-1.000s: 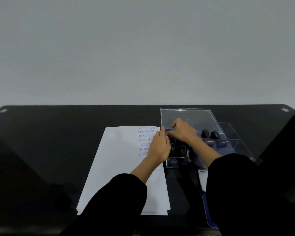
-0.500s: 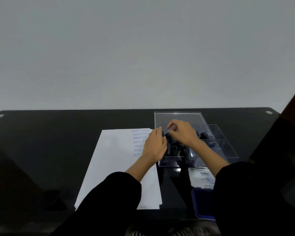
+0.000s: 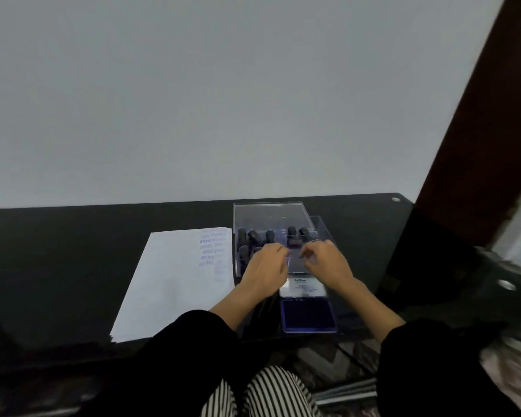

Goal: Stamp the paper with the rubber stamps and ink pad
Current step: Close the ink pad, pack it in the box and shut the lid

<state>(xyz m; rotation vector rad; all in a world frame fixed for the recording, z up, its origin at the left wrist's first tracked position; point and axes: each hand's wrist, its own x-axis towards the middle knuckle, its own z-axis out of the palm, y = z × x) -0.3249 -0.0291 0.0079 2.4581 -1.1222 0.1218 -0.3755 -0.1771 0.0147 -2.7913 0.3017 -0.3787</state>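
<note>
At box (image 3: 269, 215) edge: left hand (image 3: 263, 267), right hand (image 3: 328, 263)

dim, flat light | soft blur | right edge warped

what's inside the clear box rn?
In the clear box, dark rubber stamps stand along its far and left sides. The left hand and right hand cover the near part; anything there is hidden.

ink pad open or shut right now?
Open. The ink pad shows its blue inked face, and its lid lies flipped back toward the clear stamp box.
</note>
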